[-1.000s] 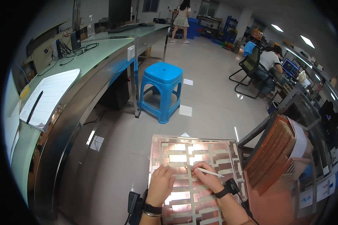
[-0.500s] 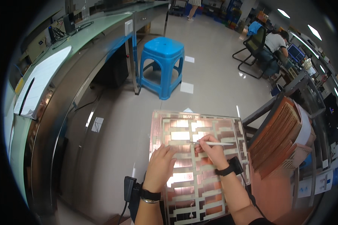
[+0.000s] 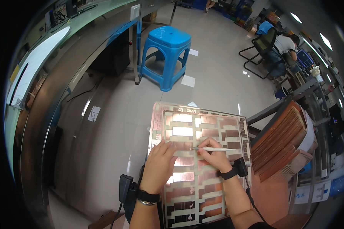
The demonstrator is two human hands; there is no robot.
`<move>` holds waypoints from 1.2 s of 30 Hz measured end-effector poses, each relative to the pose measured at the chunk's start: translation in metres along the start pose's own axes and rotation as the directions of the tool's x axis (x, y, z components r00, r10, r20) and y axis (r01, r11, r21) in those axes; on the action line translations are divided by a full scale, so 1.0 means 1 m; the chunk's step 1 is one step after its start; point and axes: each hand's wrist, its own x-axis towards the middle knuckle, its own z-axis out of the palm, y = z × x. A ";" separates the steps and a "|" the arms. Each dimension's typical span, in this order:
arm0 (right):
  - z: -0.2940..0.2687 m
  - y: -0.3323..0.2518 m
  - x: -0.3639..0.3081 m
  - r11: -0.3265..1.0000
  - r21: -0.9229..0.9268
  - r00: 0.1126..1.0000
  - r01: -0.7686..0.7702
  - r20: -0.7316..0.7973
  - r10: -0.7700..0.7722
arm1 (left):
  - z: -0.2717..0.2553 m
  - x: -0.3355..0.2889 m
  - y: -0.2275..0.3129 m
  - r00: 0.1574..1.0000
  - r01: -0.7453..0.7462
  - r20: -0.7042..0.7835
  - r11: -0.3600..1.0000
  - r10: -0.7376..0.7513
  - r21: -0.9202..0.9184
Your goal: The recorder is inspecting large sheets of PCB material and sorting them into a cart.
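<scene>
Left hand spread flat on copper panel — right hand pinches white pen (tip down).

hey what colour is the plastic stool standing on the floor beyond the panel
The plastic stool is bright blue, seen clearly in the head view.

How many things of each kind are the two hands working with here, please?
Copper-patterned panel, under the left hand: 1
White pen-like tool, held in the right hand: 1
Total: 2
</scene>
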 end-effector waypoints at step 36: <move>0.002 0.005 -0.004 0.999 0.020 0.997 -0.044 -0.059 0.045 | 0.004 -0.002 0.002 0.998 0.035 0.053 0.998 -0.037 0.053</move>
